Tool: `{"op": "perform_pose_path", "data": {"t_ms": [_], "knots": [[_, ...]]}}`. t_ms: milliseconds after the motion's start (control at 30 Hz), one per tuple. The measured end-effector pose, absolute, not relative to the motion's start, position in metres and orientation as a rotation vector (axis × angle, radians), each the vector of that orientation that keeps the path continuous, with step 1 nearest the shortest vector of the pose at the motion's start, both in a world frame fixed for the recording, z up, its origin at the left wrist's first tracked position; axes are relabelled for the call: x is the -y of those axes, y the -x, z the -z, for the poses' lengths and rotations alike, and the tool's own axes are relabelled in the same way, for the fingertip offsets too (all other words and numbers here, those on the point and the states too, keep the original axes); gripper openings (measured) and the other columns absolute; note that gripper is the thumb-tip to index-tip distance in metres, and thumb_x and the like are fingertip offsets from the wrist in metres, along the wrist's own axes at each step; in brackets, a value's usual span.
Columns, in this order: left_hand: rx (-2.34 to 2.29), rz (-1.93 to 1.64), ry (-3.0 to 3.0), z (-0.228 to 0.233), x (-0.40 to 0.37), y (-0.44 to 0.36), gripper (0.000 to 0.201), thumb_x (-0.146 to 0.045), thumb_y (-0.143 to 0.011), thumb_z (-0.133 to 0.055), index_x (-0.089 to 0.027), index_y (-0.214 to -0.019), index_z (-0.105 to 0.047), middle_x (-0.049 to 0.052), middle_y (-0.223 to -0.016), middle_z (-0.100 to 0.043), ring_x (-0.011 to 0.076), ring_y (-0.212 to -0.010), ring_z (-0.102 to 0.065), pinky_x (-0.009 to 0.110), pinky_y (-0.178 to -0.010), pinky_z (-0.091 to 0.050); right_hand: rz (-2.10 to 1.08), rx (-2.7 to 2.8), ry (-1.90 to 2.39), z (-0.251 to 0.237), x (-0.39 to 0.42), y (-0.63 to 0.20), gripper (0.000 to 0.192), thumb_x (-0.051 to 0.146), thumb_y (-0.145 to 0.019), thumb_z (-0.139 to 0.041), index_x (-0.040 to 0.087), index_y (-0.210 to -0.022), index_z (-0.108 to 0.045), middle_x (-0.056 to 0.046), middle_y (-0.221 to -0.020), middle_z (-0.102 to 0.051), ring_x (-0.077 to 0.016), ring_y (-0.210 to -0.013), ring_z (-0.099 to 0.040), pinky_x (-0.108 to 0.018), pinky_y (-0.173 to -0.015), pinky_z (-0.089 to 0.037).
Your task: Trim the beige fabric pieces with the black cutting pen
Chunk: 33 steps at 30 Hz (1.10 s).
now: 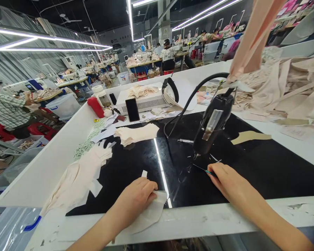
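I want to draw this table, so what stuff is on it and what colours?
black mat: one, black, table middle
hanging tool: one, black, above mat
phone: one, black, leaning on white box
white box: one, white, table back
red bottle: one, red, back left
fabric pieces: several, cream, left of mat
fabric heap: one, beige, right
left hand: pressing a cream fabric piece
right hand: holding a thin blue-tipped tool

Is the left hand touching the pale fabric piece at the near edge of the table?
Touching. The head view shows the left hand pressed palm-down on the pale fabric piece, fingers overlapping its upper edge, with no gap between them.
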<state>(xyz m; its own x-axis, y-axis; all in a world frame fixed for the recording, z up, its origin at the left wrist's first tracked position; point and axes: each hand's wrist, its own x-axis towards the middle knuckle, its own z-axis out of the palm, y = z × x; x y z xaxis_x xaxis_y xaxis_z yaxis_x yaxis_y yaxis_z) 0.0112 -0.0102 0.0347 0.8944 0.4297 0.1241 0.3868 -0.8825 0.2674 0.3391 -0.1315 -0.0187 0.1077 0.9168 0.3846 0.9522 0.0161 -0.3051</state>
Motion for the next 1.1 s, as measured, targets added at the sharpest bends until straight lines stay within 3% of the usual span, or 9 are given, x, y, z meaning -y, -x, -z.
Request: {"op": "perform_pose_path", "data": {"t_ms": [100,267,400,533,633,733,833,1000,1100], "knots": [[-0.678,-0.229,-2.658,-0.041,0.011,-0.011,0.028,-0.005,-0.092,-0.071,-0.02,-0.112,-0.06,0.0,-0.101,-0.07,0.0187,-0.091,-0.067,0.03,-0.083,-0.055,-0.097,1.695,1.913,0.018,0.152,-0.329,0.023,0.038,-0.103,-0.038,0.025,-0.093,-0.054,-0.003,-0.081,-0.061,-0.021,-0.068,-0.062,-0.034,-0.065,-0.047],[-0.648,-0.156,-2.497,-0.057,0.014,-0.014,0.026,-0.007,-0.092,-0.072,-0.022,-0.111,-0.065,-0.001,-0.103,-0.072,0.0169,-0.095,-0.068,0.027,-0.087,-0.053,-0.611,1.255,1.855,-0.001,0.173,-0.27,0.017,0.042,-0.099,-0.044,0.028,-0.096,-0.052,0.005,-0.072,-0.048,-0.0143,-0.057,-0.046,-0.025,-0.052,-0.039],[-0.578,-0.202,-2.469,-0.058,0.018,-0.015,0.022,-0.012,-0.092,-0.074,-0.023,-0.111,-0.067,-0.001,-0.099,-0.072,0.0175,-0.094,-0.068,0.027,-0.087,-0.053,-0.961,1.077,1.699,-0.013,0.159,-0.224,0.042,0.038,-0.085,-0.059,0.027,-0.126,-0.059,0.007,-0.072,-0.045,-0.0141,-0.062,-0.05,-0.023,-0.058,-0.043],[-0.541,-0.246,-2.442,-0.055,0.023,-0.01,0.018,-0.018,-0.094,-0.072,-0.024,-0.111,-0.068,-0.001,-0.095,-0.072,0.0178,-0.094,-0.067,0.031,-0.099,-0.051,-1.25,1.241,1.586,-0.013,0.142,-0.206,0.021,0.042,-0.086,-0.064,0.024,-0.096,-0.068,0.006,-0.066,-0.05,-0.0145,-0.065,-0.048,-0.025,-0.062,-0.039],[-0.569,-0.245,-2.396,-0.055,0.024,-0.004,0.018,-0.025,-0.092,-0.075,-0.023,-0.109,-0.069,-0.003,-0.087,-0.069,0.0166,-0.087,-0.065,0.037,-0.11,-0.044,-1.253,1.298,1.557,-0.012,0.136,-0.2,0.023,0.041,-0.09,-0.061,0.022,-0.076,-0.06,0.005,-0.066,-0.052,-0.014,-0.066,-0.047,-0.025,-0.064,-0.037],[-0.683,-0.19,-2.283,-0.058,0.024,0.0,0.014,-0.026,-0.086,-0.081,-0.02,-0.091,-0.069,-0.003,-0.082,-0.063,0.0154,-0.08,-0.059,0.028,-0.089,-0.048,-1.247,1.243,1.538,-0.014,0.136,-0.193,0.025,0.041,-0.09,-0.061,0.022,-0.075,-0.057,0.006,-0.066,-0.048,-0.0133,-0.066,-0.045,-0.024,-0.063,-0.035],[-0.827,-0.176,-2.014,-0.06,0.023,0.002,0.022,-0.027,-0.081,-0.082,-0.018,-0.077,-0.063,-0.004,-0.078,-0.057,0.0126,-0.074,-0.052,0.023,-0.067,-0.039,-1.267,1.139,1.49,-0.015,0.138,-0.186,0.03,0.048,-0.091,-0.06,0.022,-0.076,-0.056,0.006,-0.068,-0.045,-0.0133,-0.066,-0.042,-0.024,-0.062,-0.034],[-0.785,-0.251,-1.592,-0.055,0.024,0.004,0.036,-0.033,-0.077,-0.082,-0.017,-0.073,-0.05,-0.001,-0.086,-0.059,0.0116,-0.074,-0.048,0.023,-0.068,-0.037,-1.285,1.042,1.399,-0.015,0.139,-0.175,0.035,0.053,-0.091,-0.062,0.022,-0.077,-0.056,0.005,-0.069,-0.044,-0.013,-0.067,-0.039,-0.024,-0.063,-0.035],[-0.819,-0.178,-1.448,-0.05,0.024,0.005,0.042,-0.039,-0.073,-0.086,-0.018,-0.079,-0.051,-0.002,-0.082,-0.059,0.0109,-0.071,-0.046,0.022,-0.064,-0.035,-1.314,0.998,1.392,-0.016,0.139,-0.17,0.04,0.06,-0.091,-0.061,0.022,-0.078,-0.057,0.005,-0.069,-0.044,-0.0128,-0.066,-0.039,-0.024,-0.063,-0.036]]}}
